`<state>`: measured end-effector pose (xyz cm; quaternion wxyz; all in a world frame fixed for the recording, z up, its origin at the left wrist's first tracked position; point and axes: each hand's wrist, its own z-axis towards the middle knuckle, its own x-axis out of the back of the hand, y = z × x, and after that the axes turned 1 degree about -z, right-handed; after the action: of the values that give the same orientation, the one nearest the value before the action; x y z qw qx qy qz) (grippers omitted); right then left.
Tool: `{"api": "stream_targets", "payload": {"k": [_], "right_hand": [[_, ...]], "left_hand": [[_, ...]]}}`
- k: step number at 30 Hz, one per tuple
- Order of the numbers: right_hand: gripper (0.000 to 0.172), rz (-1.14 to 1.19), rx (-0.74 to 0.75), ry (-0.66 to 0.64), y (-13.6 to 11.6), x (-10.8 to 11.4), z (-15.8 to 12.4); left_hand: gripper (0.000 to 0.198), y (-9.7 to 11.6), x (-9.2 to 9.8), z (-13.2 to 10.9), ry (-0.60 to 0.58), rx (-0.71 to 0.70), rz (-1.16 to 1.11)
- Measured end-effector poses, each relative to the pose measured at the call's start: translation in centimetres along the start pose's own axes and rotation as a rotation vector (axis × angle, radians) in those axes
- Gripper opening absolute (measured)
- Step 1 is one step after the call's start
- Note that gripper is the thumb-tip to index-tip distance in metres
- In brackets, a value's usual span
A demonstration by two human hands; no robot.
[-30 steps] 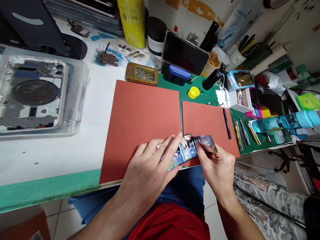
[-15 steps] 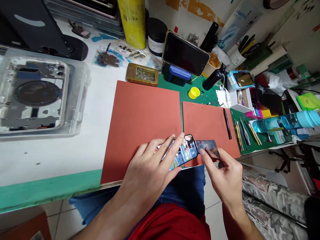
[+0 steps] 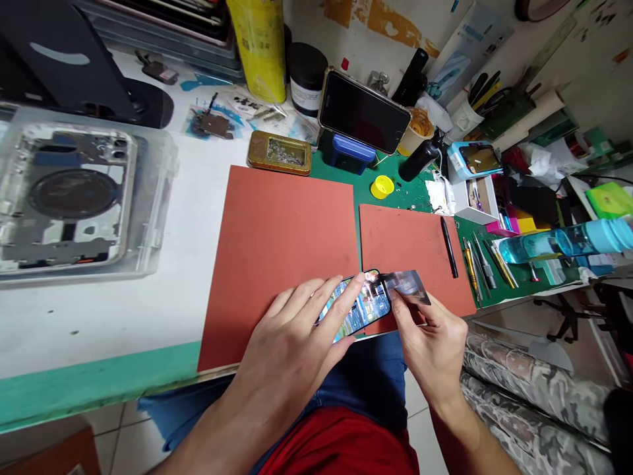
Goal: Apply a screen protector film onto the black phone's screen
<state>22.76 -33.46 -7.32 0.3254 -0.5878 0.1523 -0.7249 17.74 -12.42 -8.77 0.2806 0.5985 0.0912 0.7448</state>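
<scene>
A lit smartphone point(image 3: 374, 300) lies tilted at the front edge of the red mats, its screen facing up. My left hand point(image 3: 291, 343) covers its left part; the fingers stretch across the screen and the thumb is at the near edge, holding it. Between thumb and fingers, my right hand point(image 3: 432, 343) pinches a thin, shiny dark sheet point(image 3: 411, 284), like a flexible card. The sheet's left end meets the phone's right end; whether it goes under the edge, I cannot tell.
A black pen point(image 3: 449, 247) lies on the right red mat point(image 3: 400, 237), with slim tools point(image 3: 487, 264) beyond it. Behind the mats stand a yellow cap point(image 3: 382, 187), a metal tin point(image 3: 279, 153) and a propped dark phone point(image 3: 364, 111). At left, a clear case point(image 3: 158, 198) holds phone parts.
My right hand has shifted slightly left with the sheet, closer against the phone's end. My left hand stays on the phone. The whole view has dropped a little in the frame.
</scene>
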Motion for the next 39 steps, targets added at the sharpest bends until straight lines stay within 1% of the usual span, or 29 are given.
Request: {"api": "stream_targets", "payload": {"k": [6,18,22,26,28,31,34,39], "right_hand": [[0.013,0.036,-0.034,-0.003,0.1,-0.3,0.4],[0.013,0.074,-0.064,0.055,0.1,-0.9,0.8],[0.014,0.067,-0.077,0.007,-0.1,-0.7,1.2],[0.016,-0.001,-0.021,0.022,-0.4,-0.5,1.8],[0.020,-0.036,0.024,0.017,-0.4,-0.4,2.0],[0.025,-0.099,0.063,-0.023,-0.3,0.1,1.8],[0.024,-0.142,0.069,-0.041,-0.4,0.6,1.2],[0.020,-0.113,0.043,-0.035,-0.5,1.0,0.5]], "left_hand": [[0.090,0.0,0.2,0.0,-0.006,0.012,-0.039],[0.086,-0.1,-0.2,-0.1,0.008,0.014,0.019],[0.081,0.0,-0.2,-0.2,0.058,0.001,0.040],[0.076,0.1,-0.1,-0.3,0.106,-0.010,0.041],[0.076,0.2,-0.2,-0.4,0.104,0.002,0.036],[0.078,0.4,-0.2,-0.4,0.097,0.020,0.025],[0.080,0.5,-0.2,-0.4,0.097,0.027,0.018],[0.077,0.5,-0.1,-0.4,0.088,0.033,0.020]]}}
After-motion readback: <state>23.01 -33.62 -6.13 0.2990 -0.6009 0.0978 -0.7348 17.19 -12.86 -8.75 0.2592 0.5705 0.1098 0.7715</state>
